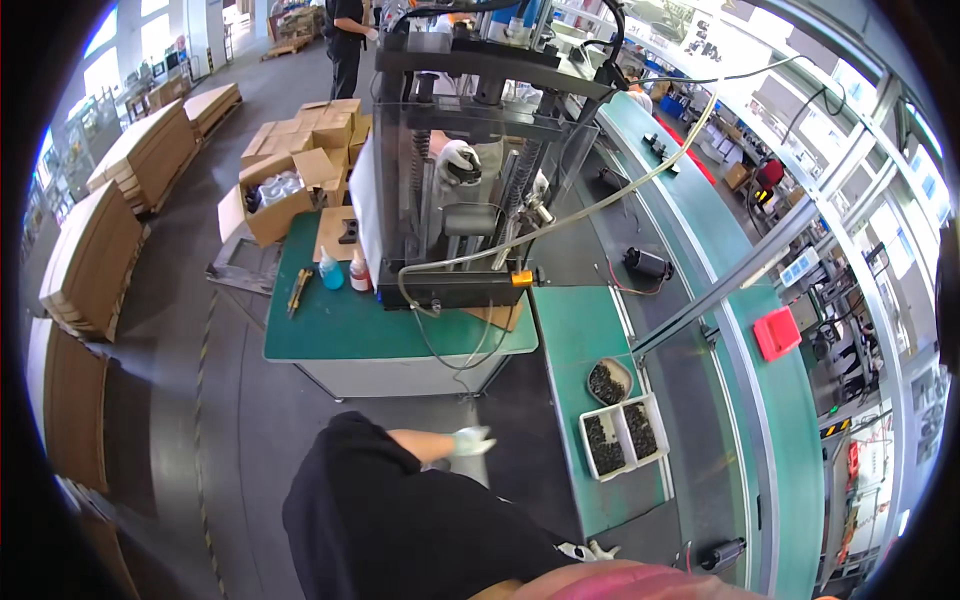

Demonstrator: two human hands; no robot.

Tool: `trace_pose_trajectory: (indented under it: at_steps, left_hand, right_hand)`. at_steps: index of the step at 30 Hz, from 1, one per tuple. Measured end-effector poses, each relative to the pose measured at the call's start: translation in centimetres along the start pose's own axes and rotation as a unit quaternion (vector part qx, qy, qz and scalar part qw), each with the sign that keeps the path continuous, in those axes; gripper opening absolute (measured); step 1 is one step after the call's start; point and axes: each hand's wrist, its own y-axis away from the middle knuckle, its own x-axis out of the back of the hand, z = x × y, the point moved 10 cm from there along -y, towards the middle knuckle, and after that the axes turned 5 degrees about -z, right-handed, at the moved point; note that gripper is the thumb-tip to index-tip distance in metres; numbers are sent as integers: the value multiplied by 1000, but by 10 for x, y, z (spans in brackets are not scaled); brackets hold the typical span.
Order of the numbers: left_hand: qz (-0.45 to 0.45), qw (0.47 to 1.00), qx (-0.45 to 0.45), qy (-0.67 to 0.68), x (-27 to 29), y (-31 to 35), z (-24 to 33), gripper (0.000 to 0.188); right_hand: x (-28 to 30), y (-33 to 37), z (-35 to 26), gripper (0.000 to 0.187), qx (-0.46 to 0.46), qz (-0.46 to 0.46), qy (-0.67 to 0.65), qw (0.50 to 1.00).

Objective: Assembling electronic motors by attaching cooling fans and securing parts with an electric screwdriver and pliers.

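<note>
My left hand (470,440) wears a white glove and reaches out to the right from a black sleeve, above the grey floor between two green tables. Its fingers look apart and nothing shows in it. My right hand (588,550), also in a white glove, shows only partly at the lower edge, near the front of the narrow green bench (570,330). What it holds is not visible. On that bench stand two white trays (622,440) and a round bowl (608,382), all filled with small dark parts.
A black press machine (470,180) stands on a green table (340,330), with a co-worker's gloved hand (458,165) behind it. Two bottles (343,271) stand beside the machine. A curved conveyor (690,260) carries black cylinders (648,263). Cardboard boxes (290,170) and flat stacks (90,260) fill the left.
</note>
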Motion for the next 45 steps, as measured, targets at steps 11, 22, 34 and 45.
trace_pose_trajectory:
  at_steps: [11,22,34,45]
  left_hand:
    - [-44,958,278,-53,-14,236,-270,51]
    - [-172,966,-20,-194,-147,253,28,49]
    - [-213,959,84,-166,-254,230,-34,52]
    - [-248,947,26,-204,-241,321,-37,44]
  right_hand:
    - [11,57,-5,99,57,105,-7,993]
    - [-20,57,165,70,253,257,-93,928]
    - [16,47,300,70,250,337,-261,869]
    - [-14,-41,295,81,138,108,-51,983]
